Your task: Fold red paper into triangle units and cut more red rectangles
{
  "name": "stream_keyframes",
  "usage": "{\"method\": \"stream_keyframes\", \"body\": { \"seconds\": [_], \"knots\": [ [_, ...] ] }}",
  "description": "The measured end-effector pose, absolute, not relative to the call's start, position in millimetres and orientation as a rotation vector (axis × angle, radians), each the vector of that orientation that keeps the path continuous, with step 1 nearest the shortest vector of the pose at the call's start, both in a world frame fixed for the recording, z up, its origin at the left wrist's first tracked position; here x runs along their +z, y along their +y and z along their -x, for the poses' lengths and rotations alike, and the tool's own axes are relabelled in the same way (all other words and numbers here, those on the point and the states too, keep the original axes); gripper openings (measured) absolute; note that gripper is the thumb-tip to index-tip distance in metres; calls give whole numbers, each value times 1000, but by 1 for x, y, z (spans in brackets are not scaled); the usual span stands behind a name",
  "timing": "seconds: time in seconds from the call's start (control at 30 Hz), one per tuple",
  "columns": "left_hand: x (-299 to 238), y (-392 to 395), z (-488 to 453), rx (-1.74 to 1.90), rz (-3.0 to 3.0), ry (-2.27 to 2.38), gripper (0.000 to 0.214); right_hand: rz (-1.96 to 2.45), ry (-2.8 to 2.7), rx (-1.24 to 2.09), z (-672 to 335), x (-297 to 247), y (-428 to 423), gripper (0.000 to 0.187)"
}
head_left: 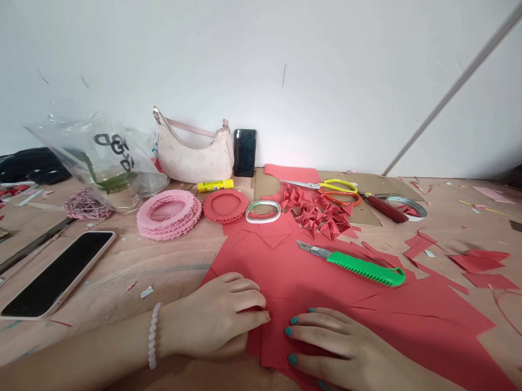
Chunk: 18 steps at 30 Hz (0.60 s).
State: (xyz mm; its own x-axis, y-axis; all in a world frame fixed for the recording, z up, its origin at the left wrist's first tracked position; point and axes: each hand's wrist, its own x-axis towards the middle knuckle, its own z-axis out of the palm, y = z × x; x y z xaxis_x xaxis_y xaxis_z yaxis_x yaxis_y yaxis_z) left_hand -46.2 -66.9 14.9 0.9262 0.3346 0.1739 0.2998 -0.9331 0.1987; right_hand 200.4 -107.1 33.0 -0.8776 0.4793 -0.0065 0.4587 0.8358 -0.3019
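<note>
"Where's the red paper (pixel 378 305) lying?"

"It's spreading across the wooden table (pixel 117 265), right in front of the person, under both hands."

"What's the left hand (pixel 212 318) doing?"

"It's curling loosely at the paper's near edge, with the fingers (pixel 247 285) bending down onto it. I can't tell whether it's actually pinching the sheet. A bead bracelet (pixel 152 333) is circling that wrist."

"And the right hand (pixel 332 354)?"

"It's lying open and flat on the sheet, fingers spreading, gripping nothing."

"What's sitting nearest them?"

"A green craft knife (pixel 366 269) is resting on the paper, just beyond the right hand. Folded red pieces (pixel 316 213) are clustering farther back, beside yellow-handled scissors (pixel 334 186)."

"Anything toward the left?"

"Pink paper rings (pixel 169 214) are stacking up beside a red ring (pixel 225 205), with a glue stick (pixel 215 185) behind them. A phone (pixel 57 273) is lying on the table, and a handbag (pixel 194 155) is leaning near the wall (pixel 324 60)."

"And on the right?"

"Red scraps (pixel 475 261) are scattering across the wood."
</note>
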Motion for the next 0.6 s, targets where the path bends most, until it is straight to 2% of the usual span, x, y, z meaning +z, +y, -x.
{"method": "stream_keyframes", "body": {
  "seconds": [0.13,0.27,0.37,0.6],
  "knots": [
    [13,-72,30,398,-2899,506,15,759,-2919,434,-196,33,-109,27],
    [12,-74,16,288,-2934,518,11,736,-2864,309,-206,21,-113,29],
    [16,-73,11,229,-2951,517,16,1082,-2629,60,-236,5,-120,38],
    [17,-72,11,253,-2973,484,22,1478,-2393,-97,-291,-23,-168,59]
  ]
}}
